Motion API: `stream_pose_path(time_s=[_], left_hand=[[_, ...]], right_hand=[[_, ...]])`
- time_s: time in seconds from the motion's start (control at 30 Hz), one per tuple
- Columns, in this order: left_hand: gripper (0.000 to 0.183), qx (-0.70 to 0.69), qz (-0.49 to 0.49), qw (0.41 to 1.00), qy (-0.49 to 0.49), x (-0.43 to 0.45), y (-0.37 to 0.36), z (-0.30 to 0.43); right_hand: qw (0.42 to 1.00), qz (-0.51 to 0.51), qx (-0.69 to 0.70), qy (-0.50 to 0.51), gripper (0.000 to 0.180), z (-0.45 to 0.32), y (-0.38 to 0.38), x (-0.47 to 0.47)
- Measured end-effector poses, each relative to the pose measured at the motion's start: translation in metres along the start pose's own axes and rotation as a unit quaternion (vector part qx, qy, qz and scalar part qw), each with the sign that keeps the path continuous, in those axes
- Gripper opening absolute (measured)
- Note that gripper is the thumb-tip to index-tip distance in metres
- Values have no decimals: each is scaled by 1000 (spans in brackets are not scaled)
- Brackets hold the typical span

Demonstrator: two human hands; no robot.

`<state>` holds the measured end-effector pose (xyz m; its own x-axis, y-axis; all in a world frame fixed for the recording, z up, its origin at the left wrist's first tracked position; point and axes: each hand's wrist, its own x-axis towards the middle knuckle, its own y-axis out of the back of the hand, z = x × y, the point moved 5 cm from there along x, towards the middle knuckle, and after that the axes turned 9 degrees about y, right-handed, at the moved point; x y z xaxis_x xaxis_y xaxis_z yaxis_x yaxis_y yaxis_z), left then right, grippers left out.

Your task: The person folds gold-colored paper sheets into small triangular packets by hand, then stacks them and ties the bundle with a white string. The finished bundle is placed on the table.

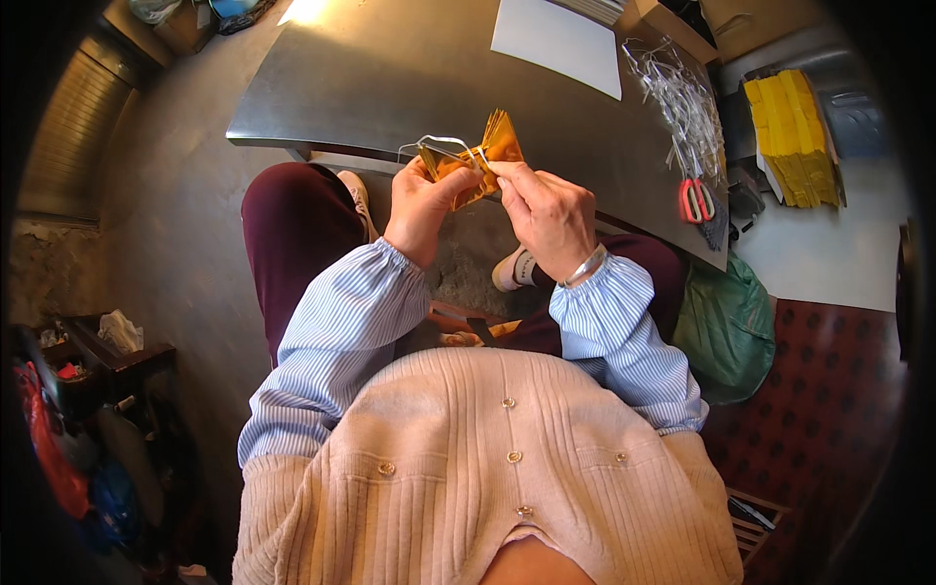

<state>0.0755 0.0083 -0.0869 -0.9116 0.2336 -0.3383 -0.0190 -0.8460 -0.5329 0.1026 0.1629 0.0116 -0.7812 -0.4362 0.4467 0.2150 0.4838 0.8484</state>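
Observation:
Between my two hands is a pleated bundle of shiny gold foil sheets (pixel 502 140), pinched in at its middle. A narrow white tie strip (pixel 447 139) runs around the pinch, and its loose end arcs out to the left. My left hand (pixel 431 194) grips the bundle's left side, thumb on top. With thumb and forefinger, my right hand (pixel 545 208) pinches at the tied middle; whether it has hold of the strip or the foil is hidden by the fingers. Both hands are above my lap, at the near edge of the metal table (pixel 365 88).
A heap of white strips (pixel 676 102) and red-handled scissors (pixel 696 201) lie at the table's right side. A white sheet (pixel 559 47) lies farther back. Stacked yellow paper (pixel 793 139) sits on a surface to the right. A green plastic bag (pixel 727 336) stands beside my right knee.

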Motion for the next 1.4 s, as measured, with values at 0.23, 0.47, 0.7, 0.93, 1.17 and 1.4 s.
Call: stream_pose_path(time_s=[0.23,0.47,0.7,0.93,1.17,1.4], left_hand=[[31,33,134,983,-118,67,-9,27],[55,305,234,917,-109,107,3,44],[62,386,168,907,-6,107,23,68],[68,607,155,779,10,109,17,97],[36,353,20,935,9,124,20,105],[28,375,1,927,10,133,12,105]], right_hand=[[998,-5,13,-68,28,46,-35,45],[986,73,109,-105,35,77,-66,47],[988,61,102,-96,31,80,-80,52],[994,-5,76,-84,24,90,-76,69],[991,-45,77,-103,23,85,-80,73],[993,-49,47,-96,20,83,-80,73]])
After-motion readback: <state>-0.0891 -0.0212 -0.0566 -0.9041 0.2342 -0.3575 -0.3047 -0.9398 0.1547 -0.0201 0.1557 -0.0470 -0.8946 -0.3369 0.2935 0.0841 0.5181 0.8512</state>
